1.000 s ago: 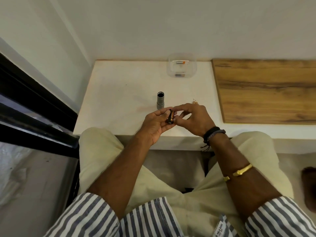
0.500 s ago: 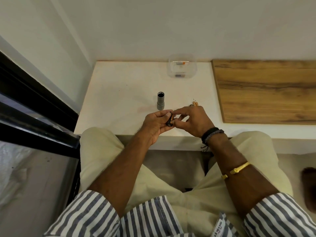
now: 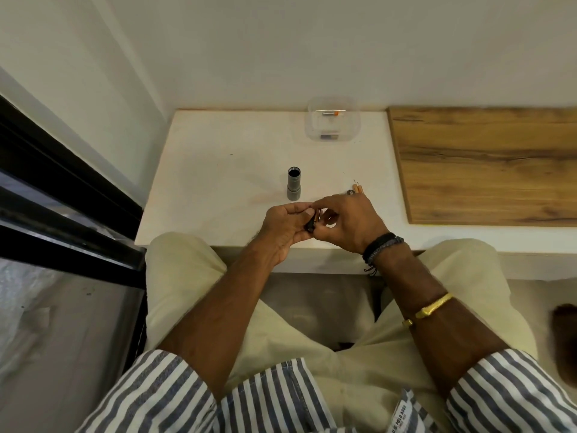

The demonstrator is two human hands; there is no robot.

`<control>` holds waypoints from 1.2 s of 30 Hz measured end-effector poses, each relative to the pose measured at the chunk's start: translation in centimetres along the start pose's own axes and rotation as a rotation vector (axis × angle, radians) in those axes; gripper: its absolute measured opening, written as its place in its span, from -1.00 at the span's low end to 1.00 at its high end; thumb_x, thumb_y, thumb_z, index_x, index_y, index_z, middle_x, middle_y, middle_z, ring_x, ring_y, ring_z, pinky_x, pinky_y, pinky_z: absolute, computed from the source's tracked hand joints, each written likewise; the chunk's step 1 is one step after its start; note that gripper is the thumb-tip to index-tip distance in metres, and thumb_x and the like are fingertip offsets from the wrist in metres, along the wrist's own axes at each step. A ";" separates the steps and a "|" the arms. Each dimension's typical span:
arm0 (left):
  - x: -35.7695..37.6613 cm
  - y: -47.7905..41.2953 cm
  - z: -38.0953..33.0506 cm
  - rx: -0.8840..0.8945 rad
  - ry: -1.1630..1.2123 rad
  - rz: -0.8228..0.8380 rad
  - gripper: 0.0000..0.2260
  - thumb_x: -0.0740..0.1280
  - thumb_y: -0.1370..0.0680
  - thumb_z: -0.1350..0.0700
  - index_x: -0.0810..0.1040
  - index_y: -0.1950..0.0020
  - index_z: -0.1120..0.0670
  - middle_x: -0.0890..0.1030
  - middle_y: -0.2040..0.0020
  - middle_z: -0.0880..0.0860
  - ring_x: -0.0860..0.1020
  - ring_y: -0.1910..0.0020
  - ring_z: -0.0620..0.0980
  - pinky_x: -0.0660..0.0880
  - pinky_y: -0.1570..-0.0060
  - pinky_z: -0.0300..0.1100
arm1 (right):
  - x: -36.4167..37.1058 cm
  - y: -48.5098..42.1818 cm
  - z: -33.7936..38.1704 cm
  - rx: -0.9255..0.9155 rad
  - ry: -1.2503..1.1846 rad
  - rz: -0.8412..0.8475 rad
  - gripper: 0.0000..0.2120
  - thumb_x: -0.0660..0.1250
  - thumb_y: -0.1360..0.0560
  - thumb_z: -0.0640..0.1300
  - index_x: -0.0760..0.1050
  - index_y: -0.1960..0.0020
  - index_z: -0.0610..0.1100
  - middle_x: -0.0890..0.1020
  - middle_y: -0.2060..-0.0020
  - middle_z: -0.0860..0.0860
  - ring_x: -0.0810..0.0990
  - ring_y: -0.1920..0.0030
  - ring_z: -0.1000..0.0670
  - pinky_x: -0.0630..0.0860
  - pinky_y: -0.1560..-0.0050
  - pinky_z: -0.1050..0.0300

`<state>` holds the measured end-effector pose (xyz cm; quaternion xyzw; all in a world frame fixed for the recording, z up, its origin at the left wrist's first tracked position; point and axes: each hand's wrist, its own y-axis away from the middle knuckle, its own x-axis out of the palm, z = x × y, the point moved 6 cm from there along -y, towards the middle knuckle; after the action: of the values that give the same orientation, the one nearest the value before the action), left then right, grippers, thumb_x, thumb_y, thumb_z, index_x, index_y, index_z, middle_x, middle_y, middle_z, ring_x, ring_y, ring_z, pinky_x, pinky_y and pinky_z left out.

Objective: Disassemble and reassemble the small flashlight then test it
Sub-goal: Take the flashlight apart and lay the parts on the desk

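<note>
Together the left hand (image 3: 282, 228) and right hand (image 3: 349, 225) pinch the dark battery holder (image 3: 311, 222). Just farther, the grey flashlight body (image 3: 293, 184) stands upright.

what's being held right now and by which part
A small dark cylinder, probably a battery holder. The left hand grips its side; the right hand pinches its upper part.
</note>
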<state>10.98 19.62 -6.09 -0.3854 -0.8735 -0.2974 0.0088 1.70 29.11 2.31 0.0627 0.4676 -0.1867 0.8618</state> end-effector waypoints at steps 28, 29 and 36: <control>-0.2 -0.5 -0.8 0.058 0.264 -0.101 -0.86 0.33 -0.61 0.30 0.58 -0.17 0.20 0.70 -0.09 0.26 0.70 -0.06 0.20 0.66 -0.06 0.05 | 1.6 0.8 -6.9 0.592 -0.752 -0.235 -0.93 0.52 -0.44 -0.24 0.72 0.10 -0.10 0.75 0.28 -0.09 0.72 0.29 -0.05 0.71 0.20 0.07; 0.0 -0.5 -0.7 0.043 0.285 -0.082 -0.83 0.32 -0.62 0.30 0.56 -0.20 0.22 0.69 -0.10 0.27 0.70 -0.08 0.21 0.64 -0.09 0.08 | 1.3 0.9 -7.7 0.634 -0.777 -0.279 -0.92 0.52 -0.45 -0.25 0.72 0.11 -0.10 0.75 0.26 -0.09 0.71 0.29 -0.03 0.70 0.22 0.09; 0.8 -0.5 -0.2 -0.020 0.332 0.032 -0.80 0.28 -0.64 0.29 0.54 -0.26 0.21 0.70 -0.12 0.22 0.68 -0.12 0.16 0.62 -0.15 0.03 | -0.7 2.2 -14.1 0.862 -0.527 -0.567 -0.92 0.51 -0.44 -0.22 0.69 0.12 -0.05 0.73 0.23 -0.05 0.73 0.18 -0.07 0.72 0.09 -0.06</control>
<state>10.02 19.84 -5.98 -0.3448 -0.8508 -0.3656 0.1540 -8.84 35.33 -5.09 0.2315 0.1177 -0.5931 0.7621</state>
